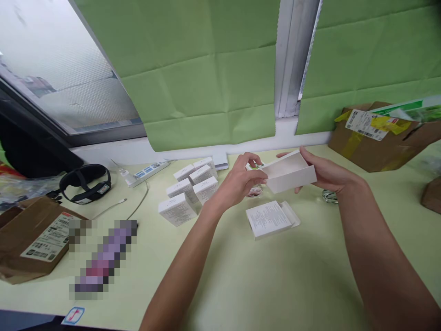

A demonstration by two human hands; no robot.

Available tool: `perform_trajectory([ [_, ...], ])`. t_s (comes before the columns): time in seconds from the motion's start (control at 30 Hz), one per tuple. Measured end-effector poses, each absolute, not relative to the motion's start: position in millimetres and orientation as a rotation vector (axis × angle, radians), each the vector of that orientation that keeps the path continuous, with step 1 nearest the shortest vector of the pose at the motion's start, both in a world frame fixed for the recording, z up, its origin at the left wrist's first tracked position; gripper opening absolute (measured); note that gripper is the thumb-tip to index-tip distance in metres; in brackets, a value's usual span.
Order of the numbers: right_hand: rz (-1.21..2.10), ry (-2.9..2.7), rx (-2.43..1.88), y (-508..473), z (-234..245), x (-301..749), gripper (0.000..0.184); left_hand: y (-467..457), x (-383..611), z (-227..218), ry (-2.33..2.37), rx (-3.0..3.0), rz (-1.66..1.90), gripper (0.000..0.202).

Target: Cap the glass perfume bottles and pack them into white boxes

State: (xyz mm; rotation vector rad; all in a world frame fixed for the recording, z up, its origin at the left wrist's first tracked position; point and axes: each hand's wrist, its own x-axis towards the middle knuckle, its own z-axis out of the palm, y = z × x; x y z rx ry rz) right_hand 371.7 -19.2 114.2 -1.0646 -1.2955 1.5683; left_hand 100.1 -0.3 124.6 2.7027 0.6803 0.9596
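Observation:
An open white box [291, 179], hollow side showing, is tilted above the table between my hands. My right hand [322, 170] grips its right end, with the thumb along the top rim and fingers beneath. My left hand [241, 177] has its fingers curled at the left end, thumb and fingertips against the edge. Just below lies a flat white printed box [269, 219] with its flap out to the right. Small clear-wrapped items [255, 191] sit partly hidden behind my left hand and the open box. Another shiny packet [330, 196] shows beside my right wrist.
Several small white boxes [177, 209] stand grouped to the left. Farther left are a power strip [151, 170], a cable, a black head strap [86, 184], a cardboard box [41, 234] and a blurred-out purple object [106, 257]. A larger carton [379, 142] stands back right.

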Motion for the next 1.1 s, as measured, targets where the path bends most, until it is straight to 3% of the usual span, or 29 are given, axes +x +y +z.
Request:
perform_trajectory([
  [0.13,1.669,-1.259,-1.092,-13,112,366,0.056,1,100,124,0.733,2.841,0.930,0.024],
  [0.3,1.490,-1.517,-1.203,-17,119,361,0.042,-1,100,125,0.791,2.681,0.895,0.021],
  [0.53,1.485,-1.484,-1.209,-13,113,364,0.079,3,102,125,0.680,2.438,0.964,0.011],
  [0.63,1.346,-1.495,-1.240,-11,111,364,0.083,1,99,132,0.809,2.300,1.025,0.015],
  [0.7,1.300,-1.572,-1.287,-12,112,365,0.073,-3,94,136,0.965,2.303,0.883,0.018],
  [0.77,1.315,-1.683,-1.340,-14,114,369,0.062,-8,92,137,1.032,2.376,0.517,0.025],
  [0.87,1.245,-1.752,-1.499,-17,116,381,0.058,-20,102,122,0.934,2.446,0.019,0.050],
  [0.97,1.066,-1.689,-1.716,-19,118,389,0.065,-33,125,94,0.976,2.533,-0.040,0.076],
  [1.1,0.990,-1.659,-1.769,-25,125,386,0.066,-40,145,70,0.920,2.536,-0.072,0.073],
])
